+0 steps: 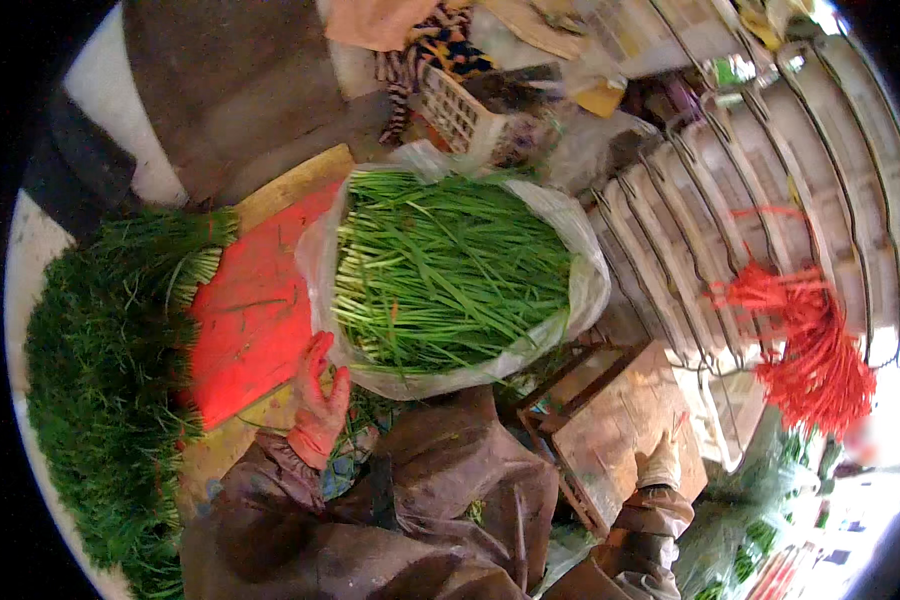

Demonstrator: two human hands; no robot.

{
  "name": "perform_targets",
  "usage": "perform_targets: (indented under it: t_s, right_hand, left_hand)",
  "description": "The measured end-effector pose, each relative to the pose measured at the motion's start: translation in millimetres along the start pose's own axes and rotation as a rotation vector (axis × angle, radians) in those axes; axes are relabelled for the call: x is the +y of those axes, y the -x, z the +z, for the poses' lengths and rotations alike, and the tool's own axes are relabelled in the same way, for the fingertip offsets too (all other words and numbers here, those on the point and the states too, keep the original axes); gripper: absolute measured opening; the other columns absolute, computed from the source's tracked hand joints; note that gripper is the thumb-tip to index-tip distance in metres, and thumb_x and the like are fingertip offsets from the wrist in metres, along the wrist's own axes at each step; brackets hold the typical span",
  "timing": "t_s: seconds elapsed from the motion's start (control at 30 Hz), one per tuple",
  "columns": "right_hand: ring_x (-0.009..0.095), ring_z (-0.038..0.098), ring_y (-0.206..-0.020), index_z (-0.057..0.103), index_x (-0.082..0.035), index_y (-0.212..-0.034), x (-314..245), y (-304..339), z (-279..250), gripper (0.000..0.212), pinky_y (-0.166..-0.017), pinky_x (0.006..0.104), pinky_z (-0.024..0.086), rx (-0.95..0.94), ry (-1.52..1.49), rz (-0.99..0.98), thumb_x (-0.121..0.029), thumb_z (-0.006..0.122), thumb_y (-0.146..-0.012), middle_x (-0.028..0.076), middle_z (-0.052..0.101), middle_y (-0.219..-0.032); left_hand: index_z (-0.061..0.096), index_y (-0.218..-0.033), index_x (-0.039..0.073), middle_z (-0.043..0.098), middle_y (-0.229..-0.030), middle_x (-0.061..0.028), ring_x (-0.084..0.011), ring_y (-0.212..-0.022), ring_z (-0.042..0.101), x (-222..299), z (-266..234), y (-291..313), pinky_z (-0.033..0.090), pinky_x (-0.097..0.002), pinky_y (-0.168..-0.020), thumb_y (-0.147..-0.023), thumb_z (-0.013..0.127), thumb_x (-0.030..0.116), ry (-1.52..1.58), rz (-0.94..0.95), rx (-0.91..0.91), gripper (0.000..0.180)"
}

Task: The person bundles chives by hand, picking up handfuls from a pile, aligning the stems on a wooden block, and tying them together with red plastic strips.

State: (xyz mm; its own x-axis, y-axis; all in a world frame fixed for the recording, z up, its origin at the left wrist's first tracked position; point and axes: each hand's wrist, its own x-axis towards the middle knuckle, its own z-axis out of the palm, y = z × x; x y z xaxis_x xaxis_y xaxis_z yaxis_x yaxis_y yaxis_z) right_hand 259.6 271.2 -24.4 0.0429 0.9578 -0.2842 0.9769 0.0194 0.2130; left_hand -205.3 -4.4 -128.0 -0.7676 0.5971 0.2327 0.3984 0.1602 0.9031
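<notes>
- Key relation: the long green stalks (450,265) lie directly ahead of the person, beyond the brown apron (460,460), with their long axis running crosswise, from left to right. Pale ends are on the left, green tips on the right.
- Containment: the stalks sit in a clear plastic bag (592,285), its mouth spread open around them. The bag's left side borders a red board (255,320).
- Nearer hand: the left hand (320,410), at the bag's near left corner, on the pale-end side. From here I cannot tell whether the fingertips touch the film or stop just beside it.
- Left hand, condition: fingers extended and pointing away from the body, thumb apart, nothing seen in its grasp.
- Right hand (660,462), position: well apart from the bag, out to the right and nearer the body, over a worn wooden board (610,430).
- Right hand, condition: small and blurred; I cannot tell how far it is open or whether it holds anything.
- Relative to both hands: the stalks lie farther forward, ahead and rightward of the left, ahead and leftward of the right.
</notes>
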Motion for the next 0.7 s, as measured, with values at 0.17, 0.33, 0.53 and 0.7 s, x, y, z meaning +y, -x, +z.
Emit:
perform_targets:
  t_s: [0.17,0.33,0.53,0.7]
  right_hand:
    - [0.035,0.043,-0.124,0.042,-0.003,-0.134,-223.2,30.6,-99.6,0.079,-0.105,0.041,0.035,0.166,-0.456,-1.064,-0.014,0.079,-0.065,0.019,0.047,-0.131]
    - [0.035,0.025,-0.137,0.014,0.0,-0.144,-410.1,69.6,-96.4,0.116,-0.112,0.0375,0.026,-0.159,-0.186,-1.357,-0.039,0.083,-0.059,0.021,0.024,-0.148]
    - [0.035,0.015,-0.14,0.0,0.003,-0.145,-431.1,50.8,-21.2,0.142,-0.112,0.0424,0.021,-0.081,0.197,-1.284,-0.053,0.086,-0.046,0.021,0.01,-0.151]
    - [0.034,0.015,-0.141,-0.001,0.002,-0.145,-458.7,-25.6,-34.5,0.135,-0.114,0.0435,0.018,-0.227,0.193,-1.044,-0.046,0.086,-0.053,0.019,0.013,-0.152]
  left_hand:
    - [0.037,-0.139,0.007,0.048,-0.126,-0.0109,-0.0191,-0.11,0.048,18.8,29.8,21.0,0.043,-0.0339,-0.091,-0.087,0.064,0.013,0.381,-0.503,0.167,0.059]
    - [0.034,-0.141,0.007,0.041,-0.136,-0.0148,-0.0244,-0.122,0.043,16.0,38.0,-6.4,0.038,-0.0376,-0.099,-0.086,0.066,0.016,0.244,-0.407,0.204,0.064]
    - [0.033,-0.138,-0.003,0.046,-0.132,-0.0186,-0.0298,-0.122,0.045,-17.9,49.9,-31.3,0.035,-0.04,-0.102,-0.088,0.064,0.019,-0.058,-0.327,0.141,0.062]
    - [0.029,-0.142,0.007,0.026,-0.142,-0.0254,-0.0403,-0.127,0.035,-6.8,44.6,-44.2,0.034,-0.0419,-0.104,-0.091,0.052,0.006,-0.112,-0.293,-0.122,0.057]
